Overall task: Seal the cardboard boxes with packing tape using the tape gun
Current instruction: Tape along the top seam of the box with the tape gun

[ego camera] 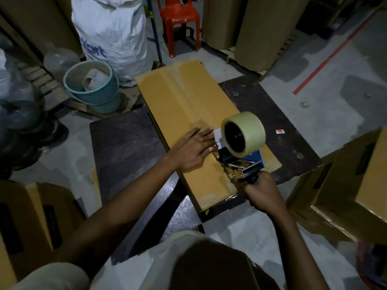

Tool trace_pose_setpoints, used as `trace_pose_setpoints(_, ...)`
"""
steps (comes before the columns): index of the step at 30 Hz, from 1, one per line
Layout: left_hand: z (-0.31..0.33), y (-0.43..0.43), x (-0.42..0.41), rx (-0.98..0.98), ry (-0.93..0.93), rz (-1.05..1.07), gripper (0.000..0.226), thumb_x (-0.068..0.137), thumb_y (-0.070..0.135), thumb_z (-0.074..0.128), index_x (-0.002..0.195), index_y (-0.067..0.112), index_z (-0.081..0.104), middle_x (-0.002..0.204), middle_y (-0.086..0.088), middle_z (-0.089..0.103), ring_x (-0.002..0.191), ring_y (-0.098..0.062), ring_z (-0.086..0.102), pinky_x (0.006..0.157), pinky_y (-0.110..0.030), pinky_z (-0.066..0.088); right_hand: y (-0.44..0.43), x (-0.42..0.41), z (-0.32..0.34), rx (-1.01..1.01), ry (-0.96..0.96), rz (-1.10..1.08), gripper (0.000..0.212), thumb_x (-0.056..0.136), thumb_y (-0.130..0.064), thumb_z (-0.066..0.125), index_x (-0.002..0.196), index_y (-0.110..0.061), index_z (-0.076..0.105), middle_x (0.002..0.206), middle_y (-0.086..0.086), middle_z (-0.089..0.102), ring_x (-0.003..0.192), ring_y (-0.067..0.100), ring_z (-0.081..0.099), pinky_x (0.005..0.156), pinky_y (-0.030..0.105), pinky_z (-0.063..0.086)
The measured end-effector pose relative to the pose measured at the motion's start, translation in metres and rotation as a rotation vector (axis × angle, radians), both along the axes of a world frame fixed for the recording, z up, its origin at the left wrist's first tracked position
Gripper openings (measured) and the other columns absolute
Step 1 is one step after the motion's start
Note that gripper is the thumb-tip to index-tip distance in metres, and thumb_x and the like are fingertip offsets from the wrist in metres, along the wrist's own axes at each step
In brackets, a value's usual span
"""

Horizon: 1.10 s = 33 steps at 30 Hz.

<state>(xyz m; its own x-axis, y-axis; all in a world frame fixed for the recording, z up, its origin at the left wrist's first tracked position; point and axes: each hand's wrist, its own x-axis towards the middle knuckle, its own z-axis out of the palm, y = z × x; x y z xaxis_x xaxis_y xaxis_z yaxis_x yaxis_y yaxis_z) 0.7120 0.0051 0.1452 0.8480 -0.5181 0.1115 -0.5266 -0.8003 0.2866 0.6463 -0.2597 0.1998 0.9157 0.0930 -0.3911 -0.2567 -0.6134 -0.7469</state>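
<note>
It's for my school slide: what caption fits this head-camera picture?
Left hand flat on a long cardboard box, right hand gripping the tape gun over the box's near end.

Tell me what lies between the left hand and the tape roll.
In the head view, a small white patch lies on the cardboard box between the left hand and the tape roll; label or part of the tape gun, I cannot tell.

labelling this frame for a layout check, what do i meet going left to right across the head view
bucket → left hand → tape gun → right box; the right hand is left out because it overlaps the tape gun
</note>
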Motion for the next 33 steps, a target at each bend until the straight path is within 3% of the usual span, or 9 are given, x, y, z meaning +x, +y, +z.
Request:
trace_pose_setpoints(5,0.003,0.002,-0.001,0.009,-0.002,0.025,0.048,0.11,0.038,0.027,0.148,0.023,0.052,0.159,0.001,0.042,0.155,-0.015,0.019,0.125,-0.048,0.015,0.002,-0.003,-0.001,-0.041,-0.038,0.009,0.018,0.084,-0.025,0.077,0.077,-0.012,0.066,0.057,0.007,0.062,0.055,0.028,0.062,0.052,0.034,0.044)
trace_pose_setpoints(11,0.007,-0.002,-0.003,-0.017,0.004,0.054,0.045,0.11,0.035,0.031,0.142,0.017,0.058,0.153,-0.003,0.051,0.15,-0.02,0.033,0.124,-0.05,0.019,0.004,-0.007,0.009,-0.034,-0.063,0.046,0.017,0.086,-0.021,0.075,0.091,-0.006,0.069,0.085,0.015,0.073,0.08,0.028,0.068,0.064,0.034,0.045)
trace_pose_setpoints(15,0.007,-0.007,-0.006,0.008,0.035,0.106,0.049,0.108,0.037,0.028,0.137,0.015,0.061,0.151,-0.004,0.053,0.15,-0.02,0.033,0.124,-0.052,0.017,0.003,-0.008,0.013,-0.034,-0.053,0.061,0.017,0.088,-0.023,0.074,0.079,-0.012,0.064,0.071,0.006,0.066,0.068,0.022,0.062,0.06,0.033,0.044)
trace_pose_setpoints(18,0.005,-0.016,-0.015,0.001,0.099,0.185,0.054,0.106,0.04,0.024,0.139,0.014,0.059,0.157,-0.005,0.045,0.155,-0.019,0.021,0.125,-0.051,0.008,0.0,-0.009,0.014,-0.024,-0.045,0.054,0.023,0.087,-0.023,0.074,0.072,-0.014,0.059,0.062,0.004,0.061,0.062,0.025,0.062,0.057,0.031,0.041)
trace_pose_setpoints(20,0.004,-0.019,-0.021,-0.006,0.114,0.214,0.057,0.106,0.043,0.023,0.141,0.016,0.058,0.161,-0.003,0.04,0.156,-0.017,0.017,0.126,-0.048,0.006,-0.001,-0.011,0.016,-0.034,-0.042,0.064,0.024,0.087,-0.025,0.075,0.074,-0.014,0.059,0.066,0.005,0.063,0.066,0.026,0.063,0.057,0.032,0.041)
trace_pose_setpoints(24,0.008,-0.019,-0.023,-0.012,0.1,0.248,0.056,0.105,0.043,0.026,0.139,0.016,0.061,0.155,-0.002,0.048,0.154,-0.016,0.022,0.125,-0.044,0.008,-0.001,-0.011,0.017,-0.061,-0.067,0.085,0.024,0.085,-0.031,0.075,0.083,-0.01,0.064,0.078,0.011,0.069,0.075,0.03,0.067,0.064,0.039,0.052)
trace_pose_setpoints(29,0.012,-0.022,-0.026,0.003,0.071,0.247,0.043,0.109,0.033,0.036,0.139,0.015,0.061,0.154,-0.003,0.049,0.153,-0.018,0.026,0.124,-0.044,0.011,-0.004,-0.014,0.022,-0.07,-0.097,0.118,0.026,0.088,-0.027,0.075,0.074,-0.013,0.057,0.081,0.016,0.069,0.078,0.033,0.066,0.06,0.036,0.043)
trace_pose_setpoints(31,0.012,-0.02,-0.026,0.013,0.074,0.245,0.048,0.108,0.038,0.032,0.138,0.017,0.062,0.154,-0.003,0.05,0.153,-0.018,0.026,0.124,-0.045,0.013,-0.005,-0.016,0.023,-0.087,-0.106,0.133,0.026,0.088,-0.03,0.074,0.081,-0.007,0.062,0.083,0.018,0.069,0.08,0.034,0.067,0.063,0.04,0.049)
trace_pose_setpoints(33,0.011,-0.019,-0.026,0.016,0.088,0.242,0.052,0.106,0.042,0.027,0.141,0.021,0.06,0.157,0.0,0.045,0.154,-0.014,0.021,0.125,-0.045,0.012,-0.011,-0.021,0.022,-0.106,-0.104,0.139,0.029,0.088,-0.029,0.073,0.084,-0.002,0.063,0.081,0.019,0.068,0.077,0.036,0.065,0.06,0.038,0.045)
